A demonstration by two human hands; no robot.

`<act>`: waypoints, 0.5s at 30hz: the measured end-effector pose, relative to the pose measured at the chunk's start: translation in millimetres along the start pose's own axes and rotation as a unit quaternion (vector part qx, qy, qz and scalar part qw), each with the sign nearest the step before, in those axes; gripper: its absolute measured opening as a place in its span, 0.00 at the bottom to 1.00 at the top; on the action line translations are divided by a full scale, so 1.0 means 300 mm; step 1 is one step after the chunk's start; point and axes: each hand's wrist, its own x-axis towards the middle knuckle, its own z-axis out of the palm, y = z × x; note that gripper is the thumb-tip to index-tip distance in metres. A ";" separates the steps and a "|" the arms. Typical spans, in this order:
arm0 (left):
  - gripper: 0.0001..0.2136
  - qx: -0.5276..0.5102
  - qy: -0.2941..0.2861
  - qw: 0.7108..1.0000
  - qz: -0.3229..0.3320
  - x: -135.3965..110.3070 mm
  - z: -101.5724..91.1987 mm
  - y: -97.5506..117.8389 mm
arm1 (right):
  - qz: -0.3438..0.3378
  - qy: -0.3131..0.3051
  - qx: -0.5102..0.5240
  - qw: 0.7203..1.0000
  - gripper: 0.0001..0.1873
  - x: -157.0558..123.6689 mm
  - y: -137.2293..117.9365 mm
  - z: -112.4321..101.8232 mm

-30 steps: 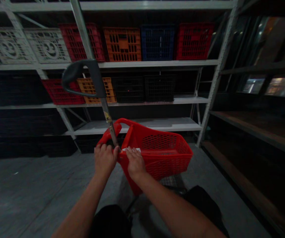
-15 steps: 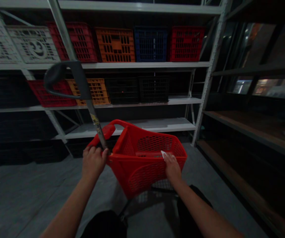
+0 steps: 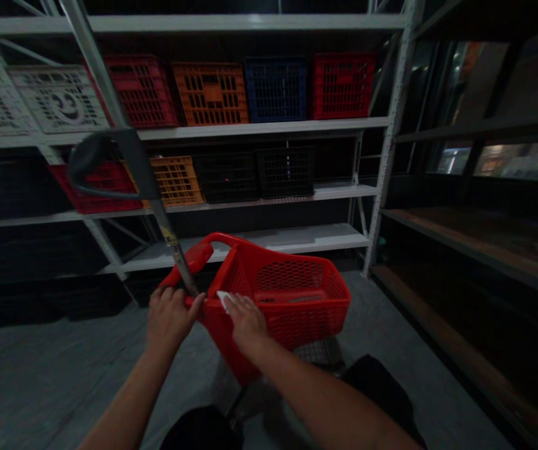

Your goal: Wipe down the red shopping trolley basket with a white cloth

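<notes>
A red plastic shopping basket [image 3: 292, 297] stands on the floor in front of me, its red carry handle raised at the near left corner. A metal pull rod with a black grip [image 3: 104, 159] rises from that corner toward the upper left. My left hand [image 3: 170, 319] is closed round the base of the rod. My right hand [image 3: 245, 322] rests on the basket's near rim, fingers pressed on a small white cloth [image 3: 224, 299].
Grey metal shelving [image 3: 250, 128] fills the wall ahead, holding red, orange, blue, black and white crates. A darker wooden shelf unit [image 3: 479, 250] runs along the right. The concrete floor [image 3: 39, 375] lies open to the left. My dark-clothed knees show at the bottom.
My right hand slid from the basket's right rim back to the near left rim with the white cloth. The left hand stayed on the rod, and the view shifted slightly.
</notes>
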 end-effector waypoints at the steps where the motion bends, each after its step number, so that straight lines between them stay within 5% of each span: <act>1: 0.20 0.026 -0.003 1.000 0.005 0.003 0.000 -0.005 | 0.000 -0.001 -0.016 1.000 0.28 -0.041 0.050 -0.026; 9: 0.22 0.085 -0.026 0.996 0.013 0.038 0.019 -0.048 | 0.120 0.003 -0.159 0.980 0.32 -0.409 0.506 -0.335; 12: 0.26 0.057 0.033 0.996 -0.054 0.031 0.024 -0.009 | 0.202 0.014 -0.174 0.964 0.31 -0.466 0.578 -0.399; 15: 0.31 0.009 0.116 0.987 -0.112 -0.011 0.032 0.077 | 0.212 0.055 -0.162 0.962 0.29 -0.467 0.574 -0.371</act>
